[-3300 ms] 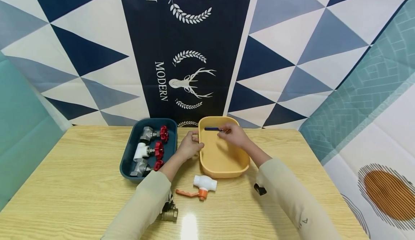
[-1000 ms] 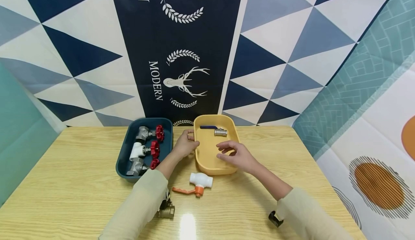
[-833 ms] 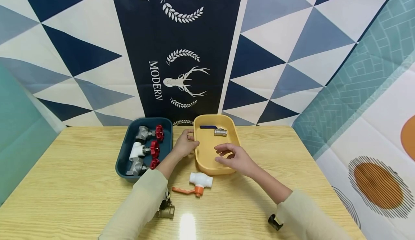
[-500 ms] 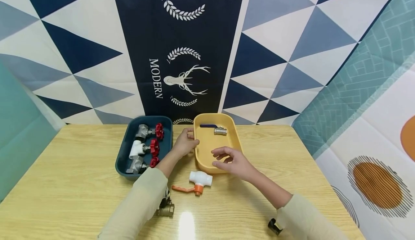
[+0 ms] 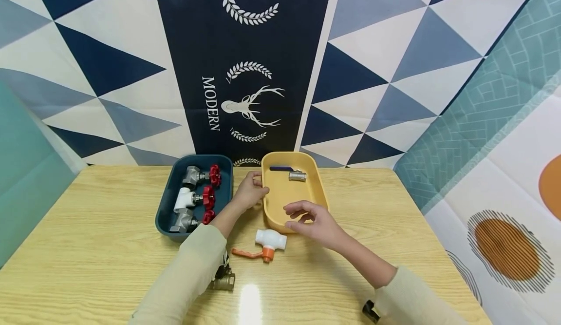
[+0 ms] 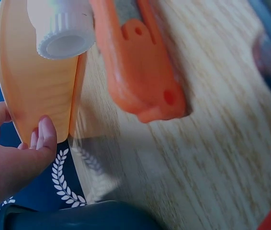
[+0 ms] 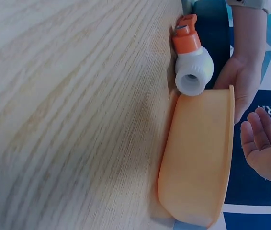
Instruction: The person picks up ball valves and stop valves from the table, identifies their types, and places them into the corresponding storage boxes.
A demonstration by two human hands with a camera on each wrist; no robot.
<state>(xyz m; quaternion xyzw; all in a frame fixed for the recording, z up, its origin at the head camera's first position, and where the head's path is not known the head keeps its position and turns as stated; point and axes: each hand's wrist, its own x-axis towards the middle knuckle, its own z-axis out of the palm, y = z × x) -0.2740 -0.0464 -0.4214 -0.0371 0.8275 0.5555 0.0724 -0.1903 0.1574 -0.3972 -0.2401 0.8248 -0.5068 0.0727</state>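
Note:
In the head view, my left hand (image 5: 251, 191) grips the left side of the yellow plastic bin (image 5: 280, 203), thumb at its rim and fingers against the outer wall. My right hand (image 5: 316, 221) hovers over the bin's front right corner, fingers loosely bent and holding nothing. Inside the bin, near its back, lies a metal ball valve (image 5: 297, 176) with a blue lever. A white plastic ball valve (image 5: 270, 239) with an orange handle lies on the table just in front of the bin. A brass valve (image 5: 224, 282) is partly hidden by my left sleeve.
Left of the yellow bin stands a dark blue bin (image 5: 164, 208) with several valves (image 5: 186, 199) with red handwheels in it. Both bins stand at the back of the wooden table (image 5: 101, 247), close to a patterned cloth backdrop (image 5: 250, 71).
My right hand has let go of the blue-lever ball valve in the yellow bin and drawn back toward the bin's front. My left hand has stayed on the bin's side.

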